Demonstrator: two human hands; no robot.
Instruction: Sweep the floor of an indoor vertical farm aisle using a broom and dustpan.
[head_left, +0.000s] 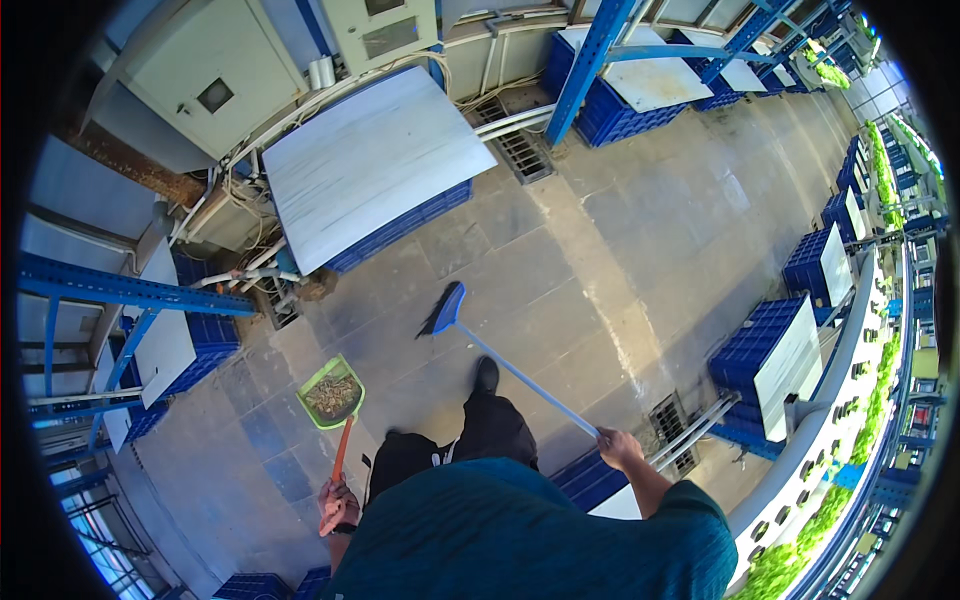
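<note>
My left hand (338, 504) grips the orange handle (343, 448) of a green dustpan (330, 391). Brownish dry debris (334, 395) lies in the pan, which is in front of my left side. On the right, my right hand (619, 448) is closed around the upper part of a long light-blue broom handle (525, 378). The handle slants forward and left to a blue broom head (448, 307) with dark bristles (435, 311), at the floor ahead of my shoe (486, 375). Pan and broom head are apart.
Blue plastic crates (405, 227) topped by a white board (375, 161) stand ahead, below a metal cabinet (217, 75). Floor drains with grates (525, 154) and white pipes (514, 124) lie near a blue rack post (589, 71). On the right are more crates (757, 360) and white planting channels (817, 442).
</note>
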